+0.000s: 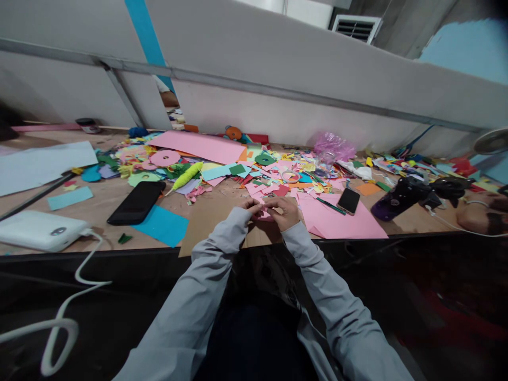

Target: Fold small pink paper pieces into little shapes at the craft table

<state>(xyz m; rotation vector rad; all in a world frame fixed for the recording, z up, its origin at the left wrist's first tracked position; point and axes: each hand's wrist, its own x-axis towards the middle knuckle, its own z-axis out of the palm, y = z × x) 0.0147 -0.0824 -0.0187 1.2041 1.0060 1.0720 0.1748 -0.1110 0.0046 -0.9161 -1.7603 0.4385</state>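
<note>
Holding pink paper (270, 215), two hands (286, 211), two phones (136, 203) nearby

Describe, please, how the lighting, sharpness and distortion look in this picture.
Head view: dull light on the table, deep shadow below; head view: the rail bends slightly, suggesting wide-angle distortion; head view: the pink piece between left hand and right hand looks soft, its outline unclear.

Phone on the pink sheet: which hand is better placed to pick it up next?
Right, probably: the right hand lies nearer the phone than the left hand, though both are busy with pink paper.
</note>
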